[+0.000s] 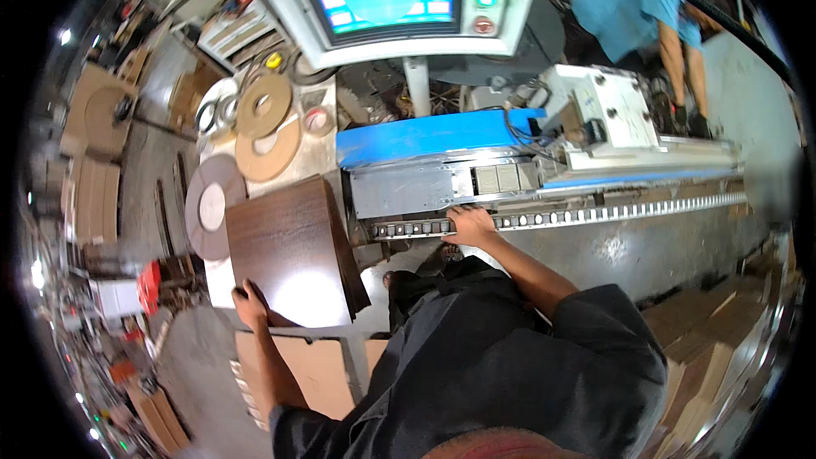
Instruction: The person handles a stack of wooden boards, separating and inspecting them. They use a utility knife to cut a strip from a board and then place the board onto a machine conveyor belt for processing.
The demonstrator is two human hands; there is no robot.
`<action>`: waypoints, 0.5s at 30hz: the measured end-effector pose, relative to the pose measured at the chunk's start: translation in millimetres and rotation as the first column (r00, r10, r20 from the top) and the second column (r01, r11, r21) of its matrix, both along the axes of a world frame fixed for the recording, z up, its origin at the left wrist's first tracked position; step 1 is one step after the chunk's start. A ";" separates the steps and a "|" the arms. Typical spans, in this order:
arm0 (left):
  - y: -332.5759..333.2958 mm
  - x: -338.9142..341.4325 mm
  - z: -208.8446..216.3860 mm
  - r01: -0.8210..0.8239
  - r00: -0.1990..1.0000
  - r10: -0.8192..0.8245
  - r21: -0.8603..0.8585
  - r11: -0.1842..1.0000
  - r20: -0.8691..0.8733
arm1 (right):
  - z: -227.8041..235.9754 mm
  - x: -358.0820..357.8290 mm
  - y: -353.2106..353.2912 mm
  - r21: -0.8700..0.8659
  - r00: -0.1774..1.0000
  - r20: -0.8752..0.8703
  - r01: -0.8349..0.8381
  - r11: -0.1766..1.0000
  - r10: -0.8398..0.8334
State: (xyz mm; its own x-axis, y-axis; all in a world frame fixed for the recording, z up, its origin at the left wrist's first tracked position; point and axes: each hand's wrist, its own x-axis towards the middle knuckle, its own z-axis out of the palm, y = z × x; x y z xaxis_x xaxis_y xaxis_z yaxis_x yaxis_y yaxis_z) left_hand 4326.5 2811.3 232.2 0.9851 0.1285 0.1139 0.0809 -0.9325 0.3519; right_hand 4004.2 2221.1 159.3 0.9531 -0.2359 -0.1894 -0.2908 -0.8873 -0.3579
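Note:
A stack of dark brown wood-grain panels [293, 246] lies on the white table to my left, its right-hand edges fanned out. My left hand [249, 304] is closed on the near left corner of the top panel. My right hand [470, 225] rests palm down across the roller rail [552, 219] along the machine's front, fingers laid out toward the machine bed [404, 191]. I see nothing held in it, though the fingertips are partly hidden.
Tan edge-banding rolls [264, 106] and a grey-brown roll [197, 208] lie beside the stack. Above the blue guard [438, 138] stands a control screen [382, 0]. A person in blue [633, 13] bends at the far right. Cardboard [705, 331] is piled behind my right side.

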 end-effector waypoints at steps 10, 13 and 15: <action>-4.7 -3.9 4.0 0.036 0.998 -0.036 0.007 0.999 0.046 | 8.6 -1.3 -2.3 0.080 0.995 -0.101 0.003 0.997 0.005; -12.9 -9.4 7.7 0.000 1.000 0.000 0.063 0.998 0.005 | 12.5 -5.2 -2.7 0.095 0.995 -0.104 0.012 0.995 -0.002; -19.9 -10.4 11.0 -0.007 1.000 0.008 0.050 0.999 -0.019 | 12.2 -6.6 -4.9 0.085 0.992 -0.127 0.010 0.996 0.001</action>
